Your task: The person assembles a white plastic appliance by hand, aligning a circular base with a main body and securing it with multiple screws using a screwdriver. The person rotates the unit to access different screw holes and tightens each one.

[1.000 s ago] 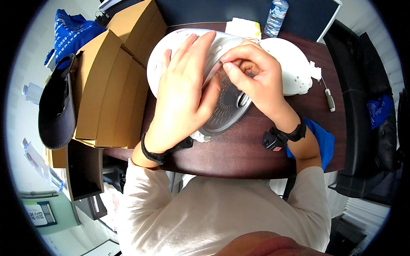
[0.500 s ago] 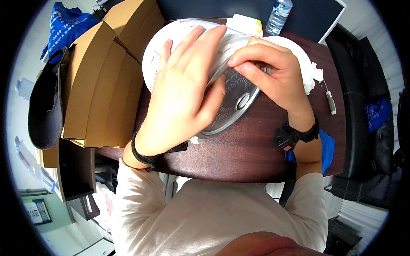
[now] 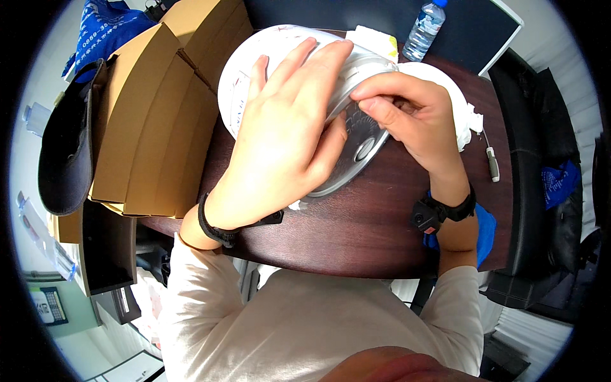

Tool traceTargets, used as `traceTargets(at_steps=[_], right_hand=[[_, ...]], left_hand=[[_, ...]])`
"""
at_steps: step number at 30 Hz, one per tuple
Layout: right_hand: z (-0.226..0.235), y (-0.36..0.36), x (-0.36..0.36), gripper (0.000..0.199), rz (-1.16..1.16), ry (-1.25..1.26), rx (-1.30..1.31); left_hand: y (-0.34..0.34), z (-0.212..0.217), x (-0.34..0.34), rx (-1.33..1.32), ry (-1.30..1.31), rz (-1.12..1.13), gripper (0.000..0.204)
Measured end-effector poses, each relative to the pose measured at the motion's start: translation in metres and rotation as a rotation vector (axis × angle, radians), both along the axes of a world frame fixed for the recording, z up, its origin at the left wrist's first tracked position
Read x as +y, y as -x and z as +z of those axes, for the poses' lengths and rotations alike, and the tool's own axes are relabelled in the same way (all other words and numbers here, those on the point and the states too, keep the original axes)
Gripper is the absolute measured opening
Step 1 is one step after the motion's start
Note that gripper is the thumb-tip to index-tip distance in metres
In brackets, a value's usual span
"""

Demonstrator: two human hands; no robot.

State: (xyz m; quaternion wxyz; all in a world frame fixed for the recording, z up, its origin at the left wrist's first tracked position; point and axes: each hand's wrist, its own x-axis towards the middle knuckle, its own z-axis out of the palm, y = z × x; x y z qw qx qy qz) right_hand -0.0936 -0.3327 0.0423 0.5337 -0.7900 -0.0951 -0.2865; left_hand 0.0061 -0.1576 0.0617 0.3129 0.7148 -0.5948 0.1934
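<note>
Shell point(image 3: 242, 67) glossy, white, rounded; left hand point(image 3: 286, 130) splayed over it, right hand point(image 3: 414, 114) pinched at curved translucent cover point(image 3: 349, 164).

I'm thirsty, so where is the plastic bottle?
In the head view, the plastic bottle stands upper right, at the far side of the table, just right of the white-and-yellow packet.

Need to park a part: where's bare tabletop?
Main bare patch: near part of the table, between left strap and right strap, bordered beyond by the grey cover. A narrower strip lies between right hand and tool. Crowded: left side, boxes; far side, packet and bottle; middle, under left hand.
</note>
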Motion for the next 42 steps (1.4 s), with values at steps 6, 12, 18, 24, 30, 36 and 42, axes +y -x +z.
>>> traceTargets(at_steps=[6,12,18,24,30,36,42], right_hand=[[-0.0004,0.0001,-0.0029,0.013,0.049,-0.093,0.059],[0.0008,-0.0003,0.0004,0.013,0.005,-0.078,0.082],[-0.0034,-0.0011,0.004,0.012,0.019,-0.148,0.05],[-0.003,-0.0009,0.0007,0.011,0.02,-0.097,0.027],[0.0001,0.0011,-0.0036,0.011,-0.002,0.032,0.012],[0.0014,0.0005,-0.0029,0.009,-0.037,0.079,-0.009],[-0.0013,-0.0002,-0.0035,0.008,-0.048,0.104,-0.045]], left_hand=[[0.0007,0.0008,-0.0002,0.01,-0.011,0.002,0.063],[-0.0003,0.0033,0.0007,0.045,-0.022,0.014,0.064],[0.0011,0.0013,0.0016,0.032,-0.031,0.018,0.065],[0.0003,0.0003,0.0018,0.035,-0.026,-0.003,0.067],[0.0015,0.001,0.0018,0.048,-0.031,0.0,0.068],[0.0012,0.0017,0.0016,0.051,-0.038,0.014,0.07],[0.0036,0.0008,0.0015,0.045,-0.038,0.009,0.069]])
